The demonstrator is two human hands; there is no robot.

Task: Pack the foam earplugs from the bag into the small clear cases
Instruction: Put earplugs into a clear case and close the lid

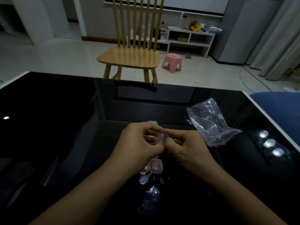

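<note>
Both hands met above the middle of the black glossy table [48, 127]. The left hand [138, 142] had its fingers curled, and the right hand [186, 146] also had its fingers curled, and together they pinched one small clear case [161, 138] between the fingertips. The case was lifted off the table surface. I could not tell if its lid was open or closed, and I could not see what was inside it, because the fingers covered most of it.

Just under the hands, close to the left wrist, two more clear cases [156, 166] lay side by side on the table, touching each other. Something pink was visible inside them, which looked like foam earplugs [156, 168], but the picture was dark and the shape was not sharp. Beyond the left hand's fingers, a small green and white object [152, 122] showed a little; it was too hidden to name.

The clear zip bag [211, 122] lay on the table to the right of the hands, near but not touching them, crumpled and partly standing up.

Behind the table stood a wooden chair [129, 57], and further on the floor a pink plastic stool [172, 60] in front of a low white shelf [190, 38].
</note>
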